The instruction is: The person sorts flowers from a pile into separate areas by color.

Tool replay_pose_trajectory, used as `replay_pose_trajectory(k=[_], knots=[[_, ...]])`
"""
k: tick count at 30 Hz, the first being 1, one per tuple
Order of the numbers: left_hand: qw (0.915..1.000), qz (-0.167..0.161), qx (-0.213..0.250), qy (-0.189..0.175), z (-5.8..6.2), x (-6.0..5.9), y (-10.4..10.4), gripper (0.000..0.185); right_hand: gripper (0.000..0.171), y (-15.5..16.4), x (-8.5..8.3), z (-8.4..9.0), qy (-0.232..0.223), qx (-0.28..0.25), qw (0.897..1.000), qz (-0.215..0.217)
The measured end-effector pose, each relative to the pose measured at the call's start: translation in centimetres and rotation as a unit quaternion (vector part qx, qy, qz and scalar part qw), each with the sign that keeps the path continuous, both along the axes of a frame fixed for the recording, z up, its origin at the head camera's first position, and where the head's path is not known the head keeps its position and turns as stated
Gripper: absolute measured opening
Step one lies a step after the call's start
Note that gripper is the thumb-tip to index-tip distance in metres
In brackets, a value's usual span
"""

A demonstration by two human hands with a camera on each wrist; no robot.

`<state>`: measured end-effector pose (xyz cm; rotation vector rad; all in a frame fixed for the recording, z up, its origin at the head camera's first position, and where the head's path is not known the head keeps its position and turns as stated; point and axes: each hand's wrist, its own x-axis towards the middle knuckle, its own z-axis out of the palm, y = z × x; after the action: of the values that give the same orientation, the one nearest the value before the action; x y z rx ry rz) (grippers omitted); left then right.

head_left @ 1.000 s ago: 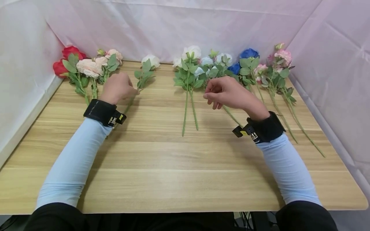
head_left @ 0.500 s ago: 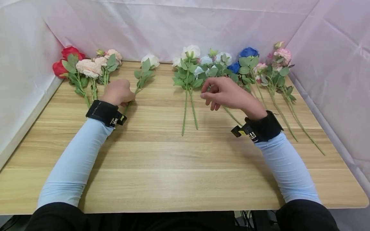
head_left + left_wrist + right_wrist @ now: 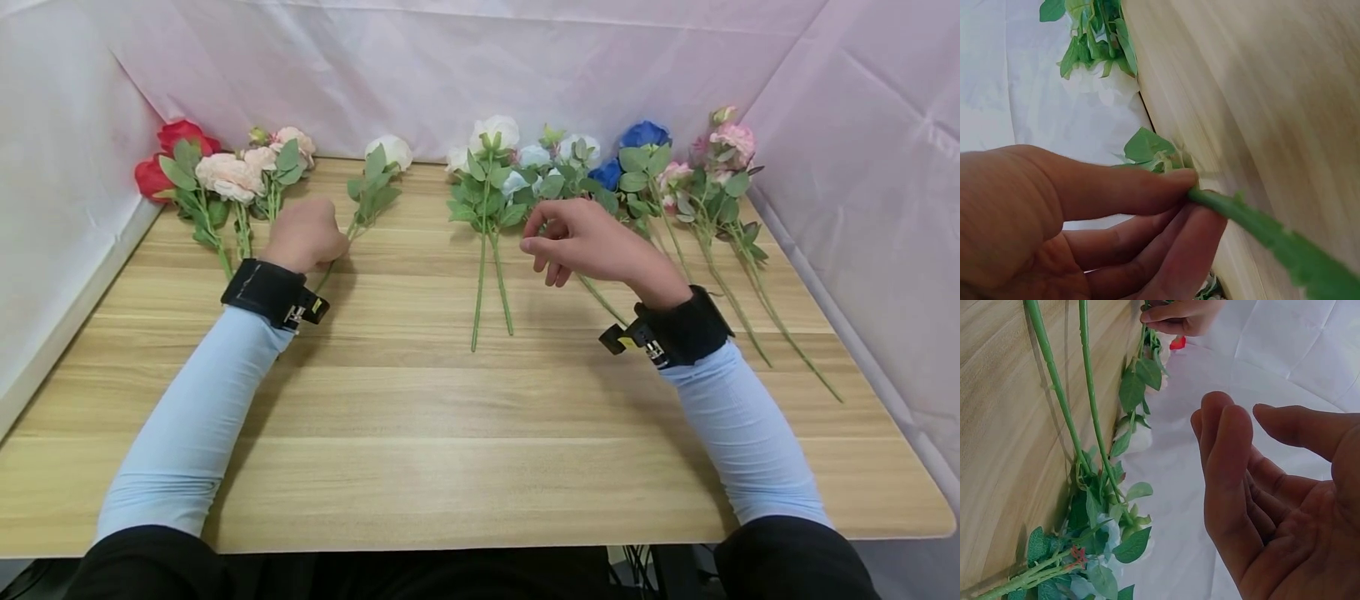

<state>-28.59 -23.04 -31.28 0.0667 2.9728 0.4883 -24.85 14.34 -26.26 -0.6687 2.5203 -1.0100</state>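
My left hand [image 3: 303, 236] pinches the green stem [image 3: 1260, 228] of a white artificial rose [image 3: 393, 152] between thumb and fingertips. The rose's bloom lies toward the back edge, its leaves [image 3: 373, 187] just beyond my fingers. My right hand [image 3: 588, 242] hovers over the table with fingers loosely bent, and the right wrist view shows nothing between thumb and fingers. Below and beyond it lie light blue flowers [image 3: 534, 157]. To its left, two white roses [image 3: 497, 133] rest with crossed stems.
Red roses [image 3: 186, 135] and pale pink flowers [image 3: 228, 175] lie at the back left. Blue roses [image 3: 643, 135] and pink flowers [image 3: 735, 146] with long stems lie at the right. White cloth [image 3: 450, 67] walls off the wooden table [image 3: 465, 467] behind and on both sides.
My left hand has drawn slightly back along the rose stem, and its pinch is now on a lower spot. My right hand has shifted a touch left. The other flowers stay put.
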Motion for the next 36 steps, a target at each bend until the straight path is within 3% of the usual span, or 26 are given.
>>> replay_pose_trajectory(k=[7, 18, 29, 36], knots=[[0.9981, -0.010, 0.026, 0.056, 0.6, 0.3, 0.0, 0.030, 0.022, -0.1, 0.0, 0.1, 0.003, 0.006, 1.000, 0.002], [0.9912, -0.017, 0.065, 0.114, 3.8, 1.8, 0.8, 0.041, 0.022, 0.1, 0.0, 0.1, 0.000, 0.006, 1.000, -0.001], [0.9896, -0.040, 0.060, 0.124, 4.6, 2.4, 2.0, 0.044, 0.023, 0.8, -0.1, 0.1, 0.009, 0.005, 1.000, -0.011], [0.9918, -0.057, 0.088, 0.074, 5.2, 3.0, 3.0, 0.023, 0.025, 0.3, -0.2, 0.0, -0.001, 0.003, 1.000, -0.009]])
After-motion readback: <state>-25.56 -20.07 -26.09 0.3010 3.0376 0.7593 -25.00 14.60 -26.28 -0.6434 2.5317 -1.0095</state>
